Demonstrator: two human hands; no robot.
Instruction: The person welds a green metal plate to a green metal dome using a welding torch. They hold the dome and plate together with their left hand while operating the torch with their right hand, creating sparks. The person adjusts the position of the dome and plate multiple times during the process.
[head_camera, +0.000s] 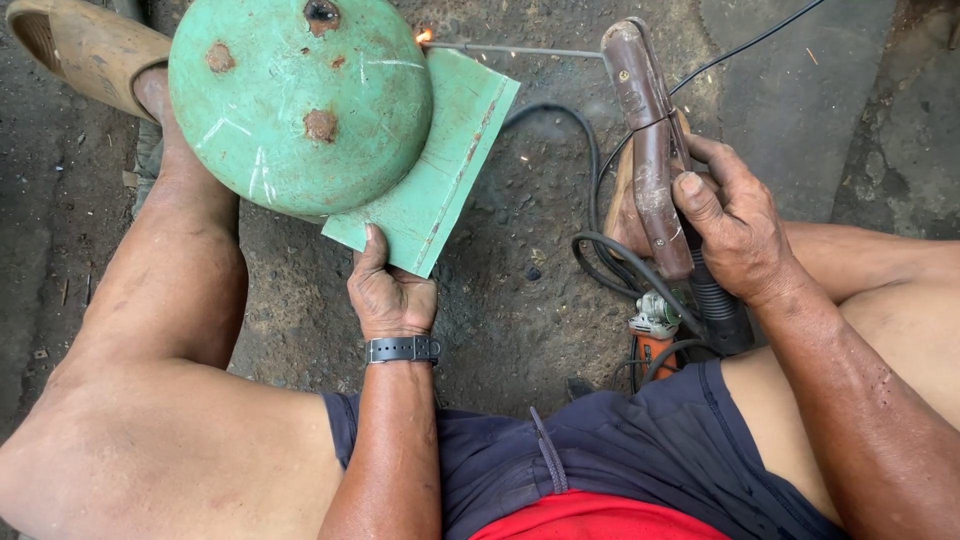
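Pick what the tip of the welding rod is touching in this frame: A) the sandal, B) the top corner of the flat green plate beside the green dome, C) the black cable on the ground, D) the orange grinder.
B: the welding rod, clamped in the holder gripped by the right hand, sparks at the top corner of the flat green plate, which the left hand steadies against the green dome.

A rough welding workshop: dirt floor, cables, sparking electrode.

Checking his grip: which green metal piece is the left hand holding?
The flat green plate, gripped at its near edge by the left hand; the round dome isn't.
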